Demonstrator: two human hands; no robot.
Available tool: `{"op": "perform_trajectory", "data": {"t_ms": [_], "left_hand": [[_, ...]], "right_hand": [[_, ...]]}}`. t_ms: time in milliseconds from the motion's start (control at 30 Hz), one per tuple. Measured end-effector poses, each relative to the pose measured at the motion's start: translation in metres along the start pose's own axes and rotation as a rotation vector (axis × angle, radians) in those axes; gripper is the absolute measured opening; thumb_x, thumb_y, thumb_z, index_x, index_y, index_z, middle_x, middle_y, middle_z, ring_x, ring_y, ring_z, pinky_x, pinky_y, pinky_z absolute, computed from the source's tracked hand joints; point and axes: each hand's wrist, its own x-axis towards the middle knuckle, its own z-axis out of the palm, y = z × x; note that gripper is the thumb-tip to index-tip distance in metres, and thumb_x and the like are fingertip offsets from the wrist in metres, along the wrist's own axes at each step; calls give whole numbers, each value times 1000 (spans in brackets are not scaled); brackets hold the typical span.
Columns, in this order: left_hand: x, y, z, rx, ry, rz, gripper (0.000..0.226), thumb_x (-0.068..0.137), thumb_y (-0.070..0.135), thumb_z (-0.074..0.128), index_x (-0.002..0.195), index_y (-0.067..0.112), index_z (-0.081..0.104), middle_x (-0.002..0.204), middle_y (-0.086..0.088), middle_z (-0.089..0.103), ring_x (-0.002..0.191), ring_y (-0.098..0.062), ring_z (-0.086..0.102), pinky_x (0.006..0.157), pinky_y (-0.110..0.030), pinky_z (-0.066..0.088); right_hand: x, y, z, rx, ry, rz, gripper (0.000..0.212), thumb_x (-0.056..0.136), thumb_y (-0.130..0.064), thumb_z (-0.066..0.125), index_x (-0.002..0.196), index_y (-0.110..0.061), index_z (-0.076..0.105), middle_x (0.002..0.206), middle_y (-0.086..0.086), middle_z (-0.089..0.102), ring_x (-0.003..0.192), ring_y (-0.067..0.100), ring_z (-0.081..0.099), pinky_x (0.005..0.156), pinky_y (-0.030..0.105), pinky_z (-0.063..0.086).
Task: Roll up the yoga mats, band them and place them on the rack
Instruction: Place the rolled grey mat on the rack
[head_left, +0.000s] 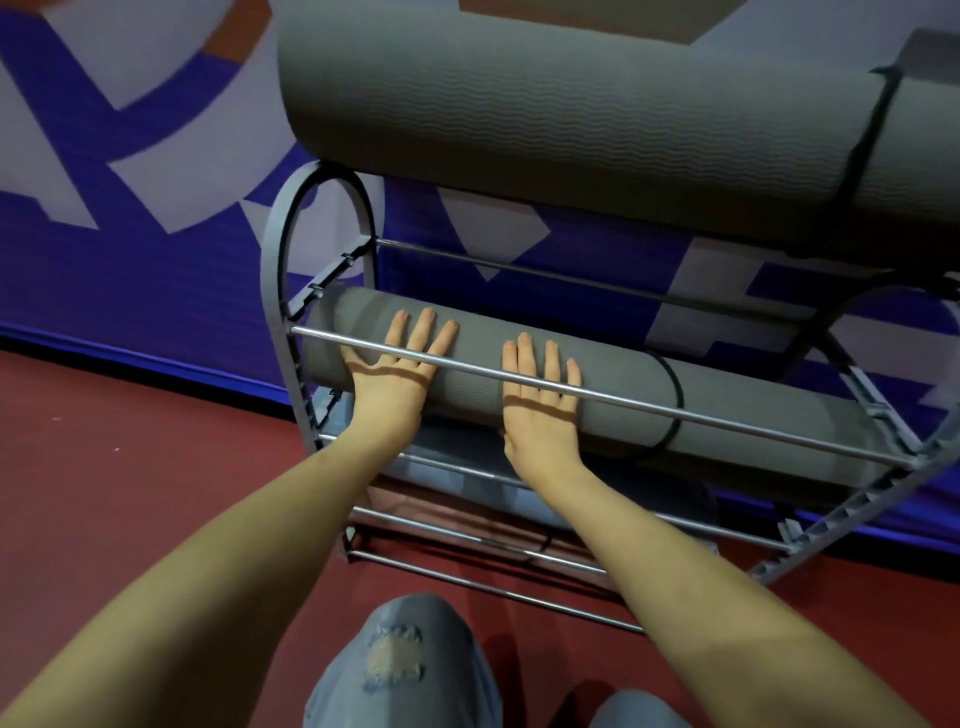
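A rolled grey yoga mat (613, 395) lies across the middle shelf of the grey rack (291, 249), with a black band (675, 395) round it right of centre. My left hand (400, 366) lies flat on the mat near its left end, fingers straight, reaching under the shelf's front rail (727, 423). My right hand (540, 400) presses flat on the mat's middle, just left of the band. A second rolled grey mat (545, 124) with its own black band (867, 156) rests on the rack's top. A pale blue-grey mat (457, 462) sits on the shelf below.
The rack stands on a dark red floor (130, 467) against a blue and white patterned wall (130, 182). My knee in torn light jeans (400, 665) is in front of the rack's bottom rails (493, 587).
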Motion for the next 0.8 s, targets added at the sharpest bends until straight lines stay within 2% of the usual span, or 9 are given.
{"op": "perform_trajectory", "data": {"t_ms": [167,267,367,433,500,533,633,733,800], "left_hand": [[-2,-6,10,0,10,-4,106,88,25,63,144,40,-25,158,3,-21,146,-22,-14,104,-73,4],[-8,3,10,-5,58,-33,102,88,16,59,146,35,-22,159,-1,-18,146,-26,-13,109,-66,0],[-22,15,14,-5,122,-108,98,85,17,61,151,25,-12,160,-8,-6,146,-31,0,115,-53,10],[-33,22,18,-18,173,-137,93,79,17,67,153,16,10,157,-15,16,141,-35,21,109,-49,25],[-41,26,24,-49,269,-126,86,64,14,78,140,7,39,139,-20,44,124,-37,43,96,-48,40],[-45,29,26,-70,303,-119,81,58,12,80,131,4,46,129,-20,51,115,-38,49,90,-47,44],[-62,43,30,-147,378,-87,66,55,9,78,114,3,52,116,-17,55,104,-36,51,84,-44,44],[-81,60,36,-144,442,-24,48,62,12,73,105,4,53,111,-15,56,102,-31,43,85,-41,33],[-96,71,46,-96,444,72,37,66,17,69,97,5,54,104,-13,57,96,-30,44,81,-40,31]], "right_hand": [[-3,-8,6,-52,26,-17,114,47,-34,89,144,-5,36,148,17,38,134,40,39,110,55,19],[-2,-4,8,8,70,-19,116,43,-31,90,143,-4,38,147,15,41,134,36,41,110,52,19],[-6,1,12,143,194,-152,101,50,-23,88,138,-4,42,139,11,50,130,31,43,112,45,24],[-15,7,12,194,247,-231,86,55,-19,86,132,-6,49,129,9,58,120,29,52,105,43,39],[-26,15,11,279,254,-248,76,59,-11,82,128,-9,51,123,8,58,114,26,52,100,43,43],[-31,18,11,333,247,-245,73,60,-8,80,126,-9,50,123,8,56,114,25,47,99,44,43],[-48,31,14,434,232,-229,64,62,-3,77,120,-8,51,115,10,55,101,25,45,87,40,43],[-72,44,20,520,206,-234,53,63,-1,73,114,-5,57,111,12,56,97,24,44,86,33,31],[-92,52,29,546,179,-223,48,65,-2,68,113,-4,59,111,13,57,96,26,45,85,33,30]]}}
